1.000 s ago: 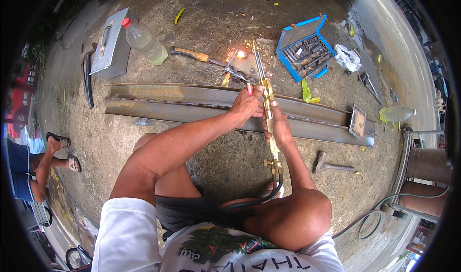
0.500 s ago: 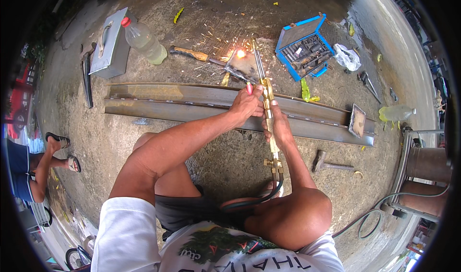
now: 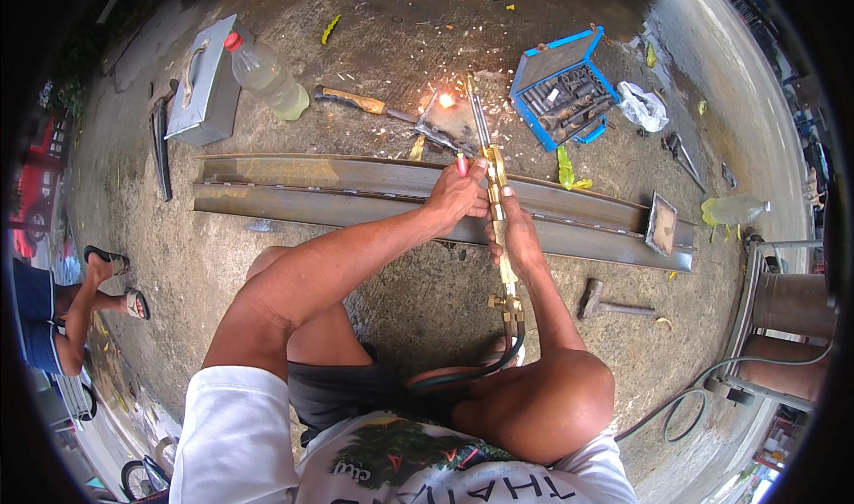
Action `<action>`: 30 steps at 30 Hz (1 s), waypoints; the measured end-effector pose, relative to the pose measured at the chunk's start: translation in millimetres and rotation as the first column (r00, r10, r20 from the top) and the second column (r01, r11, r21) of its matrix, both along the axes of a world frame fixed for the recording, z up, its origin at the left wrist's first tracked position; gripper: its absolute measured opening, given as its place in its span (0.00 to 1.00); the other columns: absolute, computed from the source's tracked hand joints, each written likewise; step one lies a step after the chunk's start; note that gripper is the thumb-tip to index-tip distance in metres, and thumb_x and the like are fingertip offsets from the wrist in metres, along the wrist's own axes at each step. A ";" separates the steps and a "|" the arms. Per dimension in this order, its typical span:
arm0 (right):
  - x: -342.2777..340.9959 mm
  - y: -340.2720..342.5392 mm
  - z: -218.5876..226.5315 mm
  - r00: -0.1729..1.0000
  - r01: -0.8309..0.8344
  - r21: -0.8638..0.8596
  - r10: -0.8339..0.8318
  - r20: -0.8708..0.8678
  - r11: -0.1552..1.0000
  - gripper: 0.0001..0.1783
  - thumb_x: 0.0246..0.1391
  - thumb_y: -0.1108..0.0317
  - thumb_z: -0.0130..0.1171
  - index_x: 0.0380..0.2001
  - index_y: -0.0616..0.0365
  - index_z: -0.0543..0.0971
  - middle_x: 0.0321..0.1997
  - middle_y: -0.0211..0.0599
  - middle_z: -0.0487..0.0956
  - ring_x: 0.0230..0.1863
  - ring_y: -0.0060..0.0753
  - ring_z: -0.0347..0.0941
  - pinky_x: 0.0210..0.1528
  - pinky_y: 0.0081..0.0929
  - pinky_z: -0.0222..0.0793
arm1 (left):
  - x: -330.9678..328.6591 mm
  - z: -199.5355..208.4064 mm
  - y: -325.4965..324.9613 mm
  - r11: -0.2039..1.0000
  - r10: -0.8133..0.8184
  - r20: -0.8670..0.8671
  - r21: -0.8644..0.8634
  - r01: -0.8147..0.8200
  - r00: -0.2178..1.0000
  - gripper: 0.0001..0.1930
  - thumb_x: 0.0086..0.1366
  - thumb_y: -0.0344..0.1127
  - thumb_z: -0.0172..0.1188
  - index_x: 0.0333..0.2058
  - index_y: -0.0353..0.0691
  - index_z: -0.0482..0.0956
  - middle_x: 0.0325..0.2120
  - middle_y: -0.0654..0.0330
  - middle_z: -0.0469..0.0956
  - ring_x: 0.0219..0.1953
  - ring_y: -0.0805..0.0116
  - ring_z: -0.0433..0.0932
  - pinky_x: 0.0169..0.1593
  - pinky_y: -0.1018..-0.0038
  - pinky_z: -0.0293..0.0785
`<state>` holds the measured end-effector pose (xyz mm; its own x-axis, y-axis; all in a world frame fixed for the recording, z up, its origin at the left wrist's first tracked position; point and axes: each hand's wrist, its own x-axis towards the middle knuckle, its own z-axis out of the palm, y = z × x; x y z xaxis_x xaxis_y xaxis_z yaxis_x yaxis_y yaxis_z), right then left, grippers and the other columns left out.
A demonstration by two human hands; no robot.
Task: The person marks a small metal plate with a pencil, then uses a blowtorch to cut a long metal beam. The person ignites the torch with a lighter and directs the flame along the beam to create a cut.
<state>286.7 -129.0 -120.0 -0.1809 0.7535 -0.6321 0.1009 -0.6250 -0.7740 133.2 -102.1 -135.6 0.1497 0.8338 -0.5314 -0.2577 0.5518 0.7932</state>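
Long brass cutting torch [image 3: 495, 203] lies across the rusty steel beam [image 3: 356, 193] at centre, tip sparking on a small metal plate [image 3: 449, 129] on the far side. Left hand [image 3: 455, 197] fingers closed on the torch's valve section. Right hand [image 3: 516, 241] wrapped around its handle, just nearer. Open blue socket case [image 3: 562, 86] far right.
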 end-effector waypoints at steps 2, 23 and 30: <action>0.2 0.2 0.2 1.000 0.001 -0.005 -0.001 -0.002 1.000 0.33 0.66 0.31 0.40 0.33 0.54 0.70 0.18 0.28 0.67 0.09 0.21 0.59 0.10 0.24 0.56 | 0.7 -0.1 -0.1 1.000 0.010 -0.012 -0.003 -0.010 1.000 0.26 0.77 0.54 0.44 0.57 0.34 0.64 0.45 0.32 0.77 0.45 0.44 0.83 0.49 0.58 0.82; 1.8 0.6 -1.4 1.000 -0.008 0.010 0.008 0.010 1.000 0.33 0.67 0.33 0.40 0.32 0.55 0.70 0.18 0.29 0.67 0.10 0.22 0.60 0.10 0.25 0.57 | 2.4 -4.5 1.2 1.000 0.021 0.000 -0.002 -0.021 1.000 0.24 0.77 0.53 0.45 0.53 0.36 0.66 0.43 0.34 0.79 0.43 0.45 0.83 0.47 0.58 0.83; 2.3 1.2 -3.9 1.000 -0.006 0.023 0.006 0.010 1.000 0.35 0.66 0.31 0.40 0.32 0.56 0.70 0.18 0.28 0.67 0.10 0.20 0.60 0.10 0.24 0.58 | 1.6 -2.8 1.6 1.000 0.016 0.005 -0.003 -0.016 1.000 0.24 0.76 0.54 0.45 0.53 0.36 0.67 0.42 0.35 0.79 0.43 0.46 0.83 0.48 0.58 0.82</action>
